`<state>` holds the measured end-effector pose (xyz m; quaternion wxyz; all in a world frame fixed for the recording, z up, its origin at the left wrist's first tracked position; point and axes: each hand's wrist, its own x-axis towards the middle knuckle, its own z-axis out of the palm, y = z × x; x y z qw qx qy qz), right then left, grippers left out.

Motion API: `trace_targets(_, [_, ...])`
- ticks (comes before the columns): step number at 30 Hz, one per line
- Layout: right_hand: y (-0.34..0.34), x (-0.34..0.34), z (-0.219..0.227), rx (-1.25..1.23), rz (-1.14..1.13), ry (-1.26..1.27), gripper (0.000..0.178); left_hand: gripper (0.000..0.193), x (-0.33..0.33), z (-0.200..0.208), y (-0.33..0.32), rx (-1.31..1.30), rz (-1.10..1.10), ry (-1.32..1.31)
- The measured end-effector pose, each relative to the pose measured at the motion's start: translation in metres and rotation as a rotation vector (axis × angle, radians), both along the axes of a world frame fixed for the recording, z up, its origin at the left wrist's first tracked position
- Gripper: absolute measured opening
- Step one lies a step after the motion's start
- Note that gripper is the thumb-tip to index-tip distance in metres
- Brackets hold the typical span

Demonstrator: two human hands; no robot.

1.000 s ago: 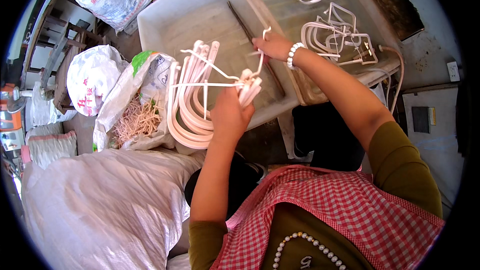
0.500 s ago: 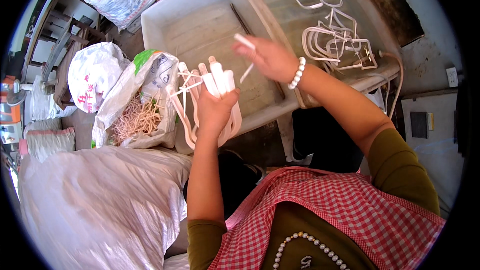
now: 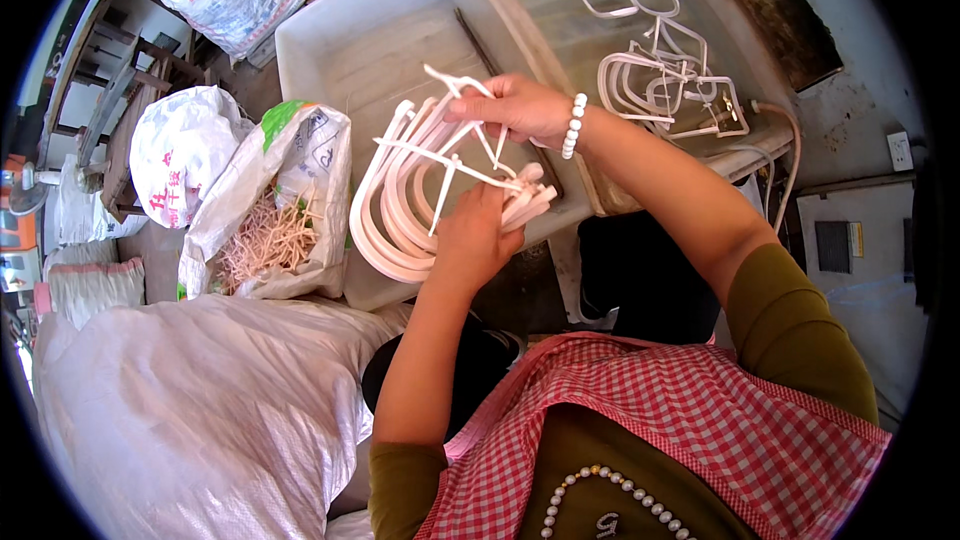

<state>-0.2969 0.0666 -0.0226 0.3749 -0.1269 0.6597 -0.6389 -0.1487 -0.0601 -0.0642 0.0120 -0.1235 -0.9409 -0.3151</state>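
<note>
A bundle of curved, pale pink plastic loops [image 3: 375, 215] is gripped at its straight ends by my left hand [image 3: 472, 238], closed round them. Thin white branched plastic strips [image 3: 415, 152] cross over the loops. At the bundle's upper side, my right hand [image 3: 532, 110] is closed on a white branched strip; its fingers partly hide the loops behind. The bundle hangs over the near part of a large white plastic tub [image 3: 330, 30].
Left of the tub, an opened sack [image 3: 335, 155] holds many short pink sticks [image 3: 265, 245]. A big white sack [image 3: 200, 390] bulges near my left arm. More white plastic frames [image 3: 655, 90] lie in the water-filled basin [image 3: 540, 0] at the right. A hose [image 3: 797, 155] bends over its rim.
My right hand has come down and left from the air onto the bundle. My left hand has moved right and turned the bundle, so its loops now face left.
</note>
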Motion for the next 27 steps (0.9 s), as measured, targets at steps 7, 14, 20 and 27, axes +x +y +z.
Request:
trace_targets(7, [0.005, 0.039, 0.028, -0.11, 0.075, 1.162, 0.015, 0.037, -0.021, 0.023, -0.021, 1.126, 0.471, -0.487])
trace_targets(14, [0.014, 0.029, 0.035, 0.024, -0.132, 0.946, 0.027, 0.051, -0.017, 0.023, -0.011, 0.539, 0.314, -0.266])
trace_targets(20, [0.014, 0.01, 0.014, 0.195, 0.049, 0.297, 0.024, 0.058, -0.007, 0.017, 0.0, 0.079, 0.198, -0.193])
trace_targets(27, [-0.012, 0.019, -0.006, 0.195, 0.207, 0.313, 0.029, 0.052, 0.007, 0.002, 0.015, -0.172, 0.028, -0.24])
